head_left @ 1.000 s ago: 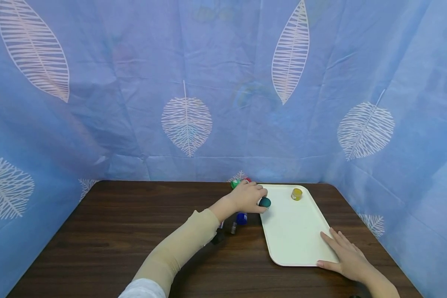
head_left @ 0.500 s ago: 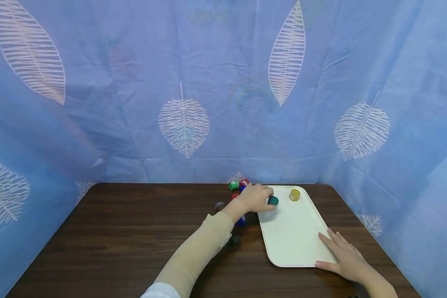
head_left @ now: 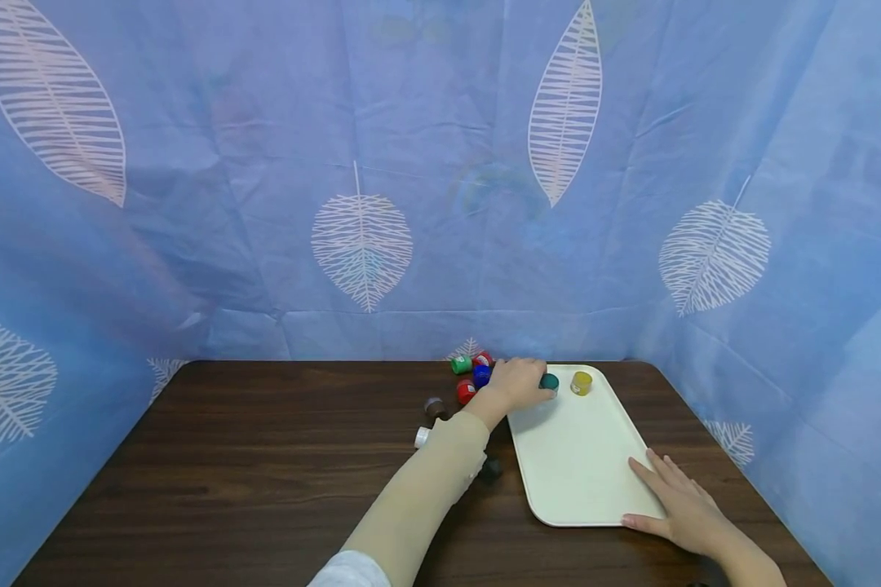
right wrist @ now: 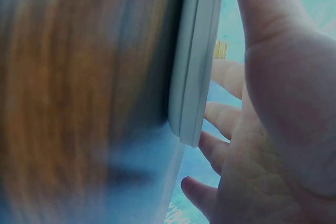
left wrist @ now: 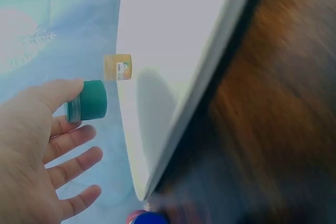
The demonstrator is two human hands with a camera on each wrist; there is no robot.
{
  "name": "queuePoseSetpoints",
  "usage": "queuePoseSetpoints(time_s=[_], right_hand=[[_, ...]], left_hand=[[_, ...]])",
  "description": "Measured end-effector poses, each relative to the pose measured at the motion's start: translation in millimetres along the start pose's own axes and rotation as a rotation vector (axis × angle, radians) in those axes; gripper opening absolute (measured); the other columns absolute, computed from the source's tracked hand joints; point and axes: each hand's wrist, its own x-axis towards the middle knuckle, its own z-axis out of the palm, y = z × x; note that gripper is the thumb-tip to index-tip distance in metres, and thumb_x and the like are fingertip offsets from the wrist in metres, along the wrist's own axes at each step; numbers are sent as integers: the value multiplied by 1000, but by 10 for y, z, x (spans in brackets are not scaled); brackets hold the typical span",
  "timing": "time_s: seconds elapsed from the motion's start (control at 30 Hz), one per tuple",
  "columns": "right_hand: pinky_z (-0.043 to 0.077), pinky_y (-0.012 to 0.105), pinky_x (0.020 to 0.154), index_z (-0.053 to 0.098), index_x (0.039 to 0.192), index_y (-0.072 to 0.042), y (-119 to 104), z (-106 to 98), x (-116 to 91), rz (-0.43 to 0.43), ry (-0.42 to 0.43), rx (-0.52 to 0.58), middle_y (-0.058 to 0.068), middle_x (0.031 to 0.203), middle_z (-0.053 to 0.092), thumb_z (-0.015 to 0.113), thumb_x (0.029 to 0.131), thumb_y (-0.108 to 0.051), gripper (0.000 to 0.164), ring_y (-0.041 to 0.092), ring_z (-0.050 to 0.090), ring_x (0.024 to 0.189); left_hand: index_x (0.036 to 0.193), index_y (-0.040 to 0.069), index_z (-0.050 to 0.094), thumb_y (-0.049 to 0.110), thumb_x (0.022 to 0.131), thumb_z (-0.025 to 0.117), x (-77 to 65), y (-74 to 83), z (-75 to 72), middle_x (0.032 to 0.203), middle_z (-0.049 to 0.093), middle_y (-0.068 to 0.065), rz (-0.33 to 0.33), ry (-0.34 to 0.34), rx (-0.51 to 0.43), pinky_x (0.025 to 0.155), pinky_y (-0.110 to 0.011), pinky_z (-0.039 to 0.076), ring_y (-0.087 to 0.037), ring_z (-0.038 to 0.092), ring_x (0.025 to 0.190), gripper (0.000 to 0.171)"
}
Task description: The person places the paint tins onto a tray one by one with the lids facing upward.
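Note:
My left hand (head_left: 515,385) pinches a small paint jar with a dark green lid (head_left: 550,381) over the far left part of the white tray (head_left: 583,469). In the left wrist view the thumb and index finger hold that green-lidded jar (left wrist: 93,99), while the other fingers spread loosely. A yellow jar (head_left: 582,383) stands on the tray close to the right of it. At the tray's near right corner, my right hand (head_left: 679,501) rests on the rim with its fingers spread. The right wrist view has the fingers (right wrist: 223,119) along the tray's edge (right wrist: 194,77).
Left of the tray lie several loose jars: a green one (head_left: 461,365), red ones (head_left: 466,391), a blue one (head_left: 481,376), a brown one (head_left: 435,408) and a white-ended one (head_left: 422,438). My left sleeve hides part of the dark wooden table (head_left: 227,473). A blue curtain hangs behind.
My left hand has moved right with the green-lidded jar, from the tray's left edge to near the yellow jar. More loose jars now show behind the arm. The right hand stays on the tray.

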Motion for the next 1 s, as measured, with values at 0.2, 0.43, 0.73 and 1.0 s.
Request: queuePoseSetpoints(time_s=[0.2,0.43,0.73,1.0], right_hand=[[29,77,92,45,143,-2,-9,-11,6,1,2,2,37,148,32,72,80,-50,83,61,31,130],[30,77,91,46,142,-2,-1,-9,-3,2,12,-13,37,147,33,73,79,-50,84,61,31,130],[29,78,91,45,143,-2,5,-3,-5,2,6,4,38,147,31,73,80,-49,83,62,31,130],[29,78,92,45,143,-3,-4,11,-14,12,1,6,37,148,31,72,80,-50,84,61,30,131]], left_hand=[[122,24,57,53,91,60,79,29,58,119,65,8,-91,-27,-11,92,-40,47,-14,62,105,43],[129,26,57,54,92,57,188,20,169,129,62,7,-188,-44,-3,97,-42,46,-18,59,118,46],[130,28,57,57,91,57,285,54,253,129,62,8,-246,-59,23,98,-42,47,-18,58,119,48],[129,31,58,57,91,57,313,176,332,130,61,8,-284,-49,52,95,-41,46,-18,56,119,46]])
